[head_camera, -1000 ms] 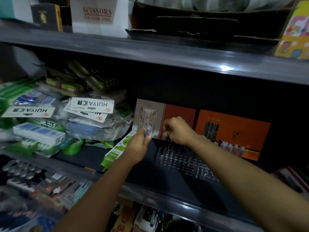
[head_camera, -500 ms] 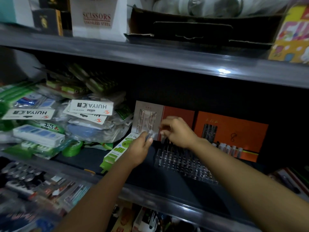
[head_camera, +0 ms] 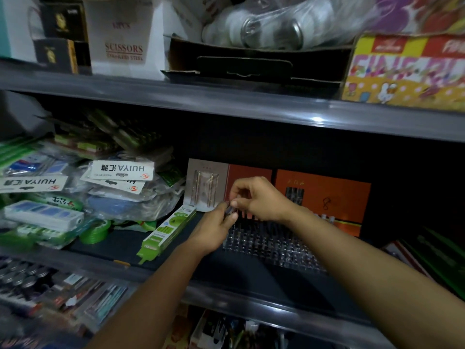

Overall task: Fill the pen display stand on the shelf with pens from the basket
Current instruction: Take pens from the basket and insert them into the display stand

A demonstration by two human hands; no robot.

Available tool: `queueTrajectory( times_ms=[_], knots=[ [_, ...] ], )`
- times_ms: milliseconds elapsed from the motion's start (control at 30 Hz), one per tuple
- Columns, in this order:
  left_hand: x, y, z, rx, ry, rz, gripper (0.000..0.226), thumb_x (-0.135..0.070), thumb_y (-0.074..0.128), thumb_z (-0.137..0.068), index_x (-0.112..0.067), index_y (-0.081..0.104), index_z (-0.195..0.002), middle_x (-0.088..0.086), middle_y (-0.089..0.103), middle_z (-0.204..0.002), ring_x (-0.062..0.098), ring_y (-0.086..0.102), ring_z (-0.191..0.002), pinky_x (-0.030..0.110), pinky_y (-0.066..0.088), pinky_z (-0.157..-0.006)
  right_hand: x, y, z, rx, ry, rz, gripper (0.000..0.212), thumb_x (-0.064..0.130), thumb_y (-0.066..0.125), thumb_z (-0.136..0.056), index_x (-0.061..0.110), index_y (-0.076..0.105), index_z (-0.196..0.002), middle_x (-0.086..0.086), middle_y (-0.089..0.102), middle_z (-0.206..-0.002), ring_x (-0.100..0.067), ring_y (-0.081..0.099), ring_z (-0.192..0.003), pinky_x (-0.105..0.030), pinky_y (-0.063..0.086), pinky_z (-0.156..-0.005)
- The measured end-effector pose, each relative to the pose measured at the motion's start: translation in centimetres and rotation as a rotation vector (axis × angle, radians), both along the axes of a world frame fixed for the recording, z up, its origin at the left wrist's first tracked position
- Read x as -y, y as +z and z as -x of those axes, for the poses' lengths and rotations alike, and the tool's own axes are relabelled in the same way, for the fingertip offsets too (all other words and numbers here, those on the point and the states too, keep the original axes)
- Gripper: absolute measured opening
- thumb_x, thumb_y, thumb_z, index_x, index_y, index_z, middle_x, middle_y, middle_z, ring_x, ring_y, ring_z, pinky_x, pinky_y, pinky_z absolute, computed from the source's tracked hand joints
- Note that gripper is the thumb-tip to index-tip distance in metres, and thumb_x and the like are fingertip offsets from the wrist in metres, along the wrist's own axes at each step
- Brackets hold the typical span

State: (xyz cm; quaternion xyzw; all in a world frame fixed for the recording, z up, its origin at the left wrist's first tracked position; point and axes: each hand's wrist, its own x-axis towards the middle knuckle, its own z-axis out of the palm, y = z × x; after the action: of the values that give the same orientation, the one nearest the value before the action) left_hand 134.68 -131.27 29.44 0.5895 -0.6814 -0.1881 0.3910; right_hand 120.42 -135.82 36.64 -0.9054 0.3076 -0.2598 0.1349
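A clear plastic pen display stand (head_camera: 266, 244) with many small holes lies on the dark middle shelf, in front of orange backing cards. A few dark pens stand in its back row under my right hand. My left hand (head_camera: 214, 229) is closed around a small bunch of pens (head_camera: 229, 210), dark tips poking out above its thumb. My right hand (head_camera: 259, 197) hovers over the stand's back left corner, its fingertips pinching the top of one pen in that bunch. The basket is out of view.
A green pen box (head_camera: 167, 229) lies left of my left hand. Bagged stationery with HUIYA labels (head_camera: 120, 170) piles up on the left. Orange cards (head_camera: 324, 197) stand behind the stand. The upper shelf edge (head_camera: 251, 107) hangs overhead.
My right hand has lifted off the stand's back row and come left to meet the pens in my left hand. The view has tilted upward slightly.
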Motion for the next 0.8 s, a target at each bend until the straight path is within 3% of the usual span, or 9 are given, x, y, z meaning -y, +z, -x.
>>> queueTrajectory(
  times_ms=[67, 133, 267, 367, 500, 600, 800],
  knots=[
    [-0.1, -0.2, 0.2, 0.019, 0.003, -0.005, 0.025, -0.033, 0.046, -0.097, -0.021, 0.045, -0.118, -0.006, 0.057, -0.094, 0.015, 0.055, -0.087, 0.025, 0.041, -0.065, 0.1, 0.2, 0.8, 0.025, -0.043, 0.007, 0.007, 0.012, 0.065, -0.090, 0.008, 0.064, -0.083, -0.004, 0.066, -0.072, -0.011, 0.060, -0.060, -0.025, 0.048, -0.056],
    [-0.1, -0.4, 0.1, 0.035, 0.017, -0.025, 0.015, -0.033, 0.049, -0.096, -0.021, 0.044, -0.103, -0.006, 0.054, -0.084, 0.013, 0.053, -0.076, 0.024, 0.037, -0.058, 0.1, 0.7, 1.7, 0.052, -0.091, 0.026, 0.009, 0.012, 0.063, -0.091, 0.009, 0.062, -0.082, -0.009, 0.066, -0.074, -0.015, 0.059, -0.062, -0.032, 0.048, -0.060],
    [-0.1, -0.7, -0.3, 0.046, 0.026, -0.044, 0.015, -0.031, 0.050, -0.095, -0.019, 0.042, -0.097, -0.005, 0.052, -0.079, 0.014, 0.052, -0.072, 0.030, 0.039, -0.061, 0.6, 1.3, 3.5, 0.108, -0.170, -0.001, 0.011, 0.010, 0.063, -0.091, 0.011, 0.062, -0.080, -0.012, 0.065, -0.079, -0.014, 0.055, -0.067, -0.032, 0.046, -0.063],
    [-0.1, -0.8, -0.7, 0.045, 0.031, -0.072, 0.015, -0.030, 0.049, -0.096, -0.018, 0.040, -0.094, 0.001, 0.054, -0.087, 0.019, 0.054, -0.082, 0.033, 0.042, -0.071, 1.4, 1.3, 4.4, 0.135, -0.230, -0.029, 0.016, 0.011, 0.062, -0.092, 0.015, 0.060, -0.076, -0.016, 0.064, -0.081, -0.017, 0.054, -0.071, -0.032, 0.044, -0.065],
    [0.4, -1.3, -1.5, 0.025, 0.079, -0.103, 0.016, -0.027, 0.053, -0.094, -0.015, 0.043, -0.094, 0.008, 0.060, -0.101, 0.027, 0.058, -0.094, 0.042, 0.046, -0.085, 1.9, 1.1, 4.8, 0.105, -0.273, -0.019, 0.011, 0.008, 0.060, -0.092, 0.007, 0.062, -0.082, -0.001, 0.057, -0.076, -0.013, 0.050, -0.071, -0.026, 0.040, -0.063],
    [0.8, -1.6, -2.0, 0.037, 0.113, -0.115, 0.016, -0.024, 0.053, -0.094, -0.012, 0.044, -0.099, 0.008, 0.059, -0.103, 0.028, 0.057, -0.095, 0.042, 0.047, -0.086, 2.6, 0.5, 4.4, 0.060, -0.294, 0.030, 0.009, 0.004, 0.060, -0.092, 0.003, 0.062, -0.083, -0.004, 0.060, -0.080, -0.014, 0.053, -0.074, -0.026, 0.041, -0.064],
    [1.1, -1.5, -1.9, 0.048, 0.158, -0.058, 0.026, -0.033, 0.038, -0.099, -0.007, 0.042, -0.103, 0.012, 0.057, -0.090, 0.032, 0.056, -0.087, 0.039, 0.043, -0.077, 3.7, -0.8, 2.8, -0.090, -0.328, 0.168, 0.014, 0.000, 0.056, -0.090, 0.009, 0.057, -0.079, 0.006, 0.051, -0.065, -0.003, 0.043, -0.056, -0.027, 0.035, -0.057]
  ],
)
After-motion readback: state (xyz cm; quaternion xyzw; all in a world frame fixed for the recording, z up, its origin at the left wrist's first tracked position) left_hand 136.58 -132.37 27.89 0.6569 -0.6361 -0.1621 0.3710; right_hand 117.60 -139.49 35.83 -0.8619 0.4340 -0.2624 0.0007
